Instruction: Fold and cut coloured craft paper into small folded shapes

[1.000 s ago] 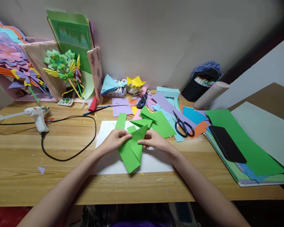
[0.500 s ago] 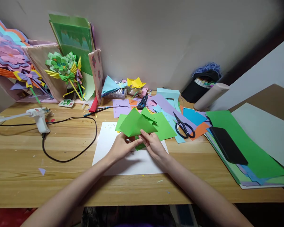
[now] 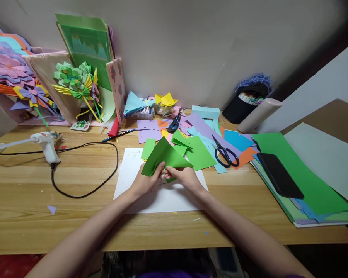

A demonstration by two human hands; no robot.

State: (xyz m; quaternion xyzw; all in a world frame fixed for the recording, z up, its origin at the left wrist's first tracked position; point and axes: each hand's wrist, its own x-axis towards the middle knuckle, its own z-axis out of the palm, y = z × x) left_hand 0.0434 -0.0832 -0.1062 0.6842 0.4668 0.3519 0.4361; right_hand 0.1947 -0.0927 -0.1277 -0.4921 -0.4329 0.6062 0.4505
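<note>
A: Starting nearest the camera, what are the person's hands doing?

B: Both forearms come in over the near edge of the wooden table (image 3: 75, 220) and meet above the white sheet (image 3: 162, 200). The left hand (image 3: 146, 181) and the right hand (image 3: 185, 177) are each closed in a pinch on the lower edge of the folded green paper (image 3: 162, 156), with their fingertips almost touching.

A: What has changed in the last second?

B: A second ago the green paper lies flat on the white sheet, its point toward the near side, with the hands pressing on it. Now it is lifted clear of the sheet and turned, so it stands like a tilted tent above the fingers. The hands have drawn closer together beneath it.

A: What does that mean for the work?

B: The flat pressing seems to be over for now. The handling looks to have moved to the bottom edge, in the air, where a small green flap (image 3: 171, 179) shows between the hands.

A: And farther out?

B: To the left a glue gun (image 3: 46, 143) lies with its black cord (image 3: 84, 193) looping toward the sheet. Just beyond the hands lie loose green pieces (image 3: 200, 154), and to the right of them black scissors (image 3: 224, 154). A black phone (image 3: 278, 175) rests on the stacked green sheets (image 3: 307, 189). Paper flowers (image 3: 72, 79) and a case of markers (image 3: 246, 102) stand at the far wall.
</note>
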